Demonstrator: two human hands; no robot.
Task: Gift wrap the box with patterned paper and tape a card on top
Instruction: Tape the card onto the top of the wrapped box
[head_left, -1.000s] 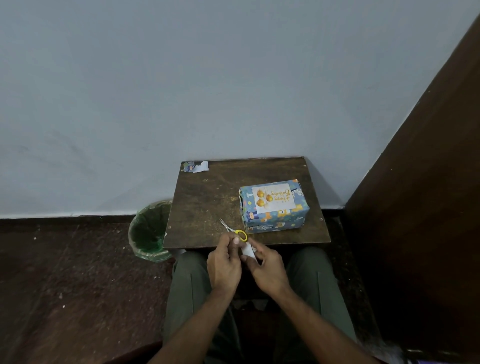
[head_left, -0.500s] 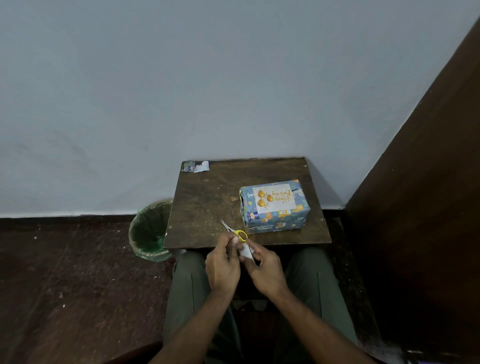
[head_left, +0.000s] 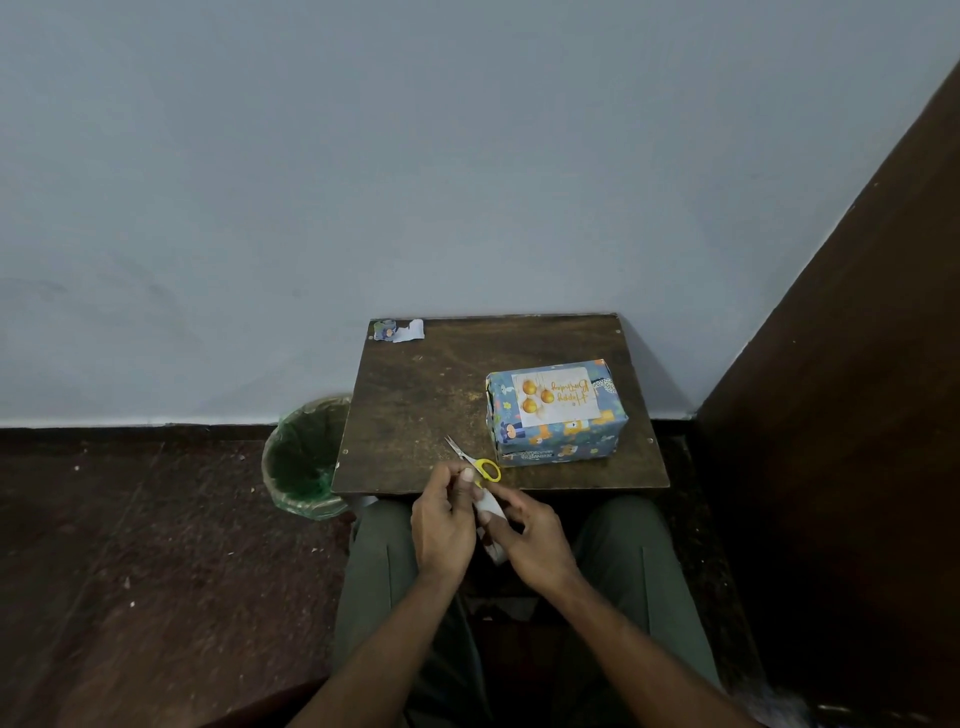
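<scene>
Wrapped box (head_left: 556, 415): patterned blue paper, on right half of small wooden table (head_left: 415, 405), card (head_left: 553, 396) lying on its top face.
Scissors (head_left: 475, 461): yellow-handled, near front edge, just left of box.
Left hand (head_left: 441, 525) and right hand (head_left: 535, 540): together over lap, fingers curled, both pinching a small white object (head_left: 491, 512); identity unclear.
Paper scrap (head_left: 399, 330): far left corner.
Green-lined bin (head_left: 304, 457): on floor, left of table.

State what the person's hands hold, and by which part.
Both the left hand and right hand pinch a small whitish object, seemingly tape, at opposite ends.
</scene>
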